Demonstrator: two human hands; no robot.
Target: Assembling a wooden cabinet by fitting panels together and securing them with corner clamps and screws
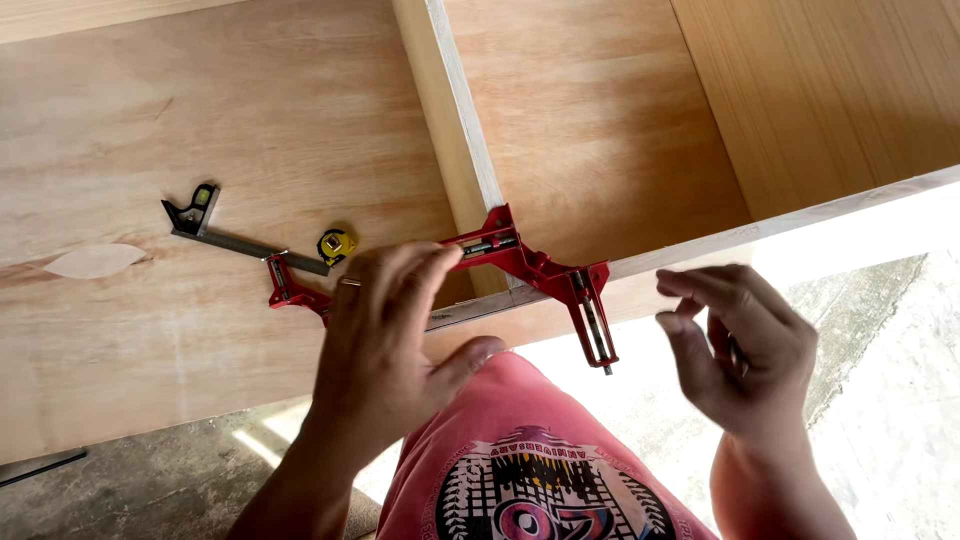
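Plywood cabinet carcass (pixel 250 110) lying open; inside, combination square (pixel 235 238) and yellow tape measure (pixel 337 245) rest left of the divider (pixel 455 130); left hand (pixel 385 335) grips the red corner clamp (pixel 535 268) at the front edge; right hand (pixel 735 345) loosely curled, empty, just right.

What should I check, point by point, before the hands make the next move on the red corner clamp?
1. Red corner clamp sits on the joint of the upright divider and the front edge board: ok.
2. Left hand touches the clamp's left screw: ok.
3. Right hand is apart from the clamp, holding nothing: ok.
4. Joint closed tight: cannot tell, the clamp covers it.
5. Combination square and yellow tape measure lie away from the joint: ok.
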